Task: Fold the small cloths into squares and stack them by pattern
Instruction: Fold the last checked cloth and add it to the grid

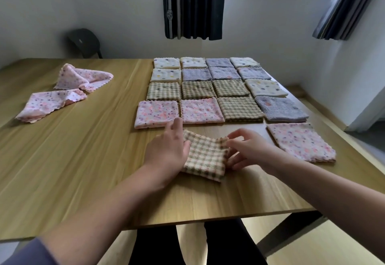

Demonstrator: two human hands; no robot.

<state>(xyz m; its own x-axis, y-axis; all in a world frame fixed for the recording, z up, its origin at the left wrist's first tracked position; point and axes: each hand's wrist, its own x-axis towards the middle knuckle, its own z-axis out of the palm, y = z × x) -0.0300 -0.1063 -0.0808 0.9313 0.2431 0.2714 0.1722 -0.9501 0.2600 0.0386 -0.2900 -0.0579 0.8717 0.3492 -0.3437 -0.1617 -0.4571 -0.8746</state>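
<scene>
A beige checked cloth [205, 156], folded small, lies on the wooden table [83, 160] in front of me. My left hand [168, 146] rests flat on its left edge with straight fingers. My right hand [248, 148] pinches its right edge at the upper corner. Behind it lies a grid of several folded squares: cream dotted [166, 63], lilac [281, 108], beige checked [239, 109] and pink floral [157, 113]. One more pink folded square [300, 140] sits to the right.
Two loose pink floral cloths, one [83, 78] crumpled and one [50, 104] partly folded, lie at the table's far left. A dark chair [84, 42] stands behind the table. The table's front edge [208, 215] is near my legs.
</scene>
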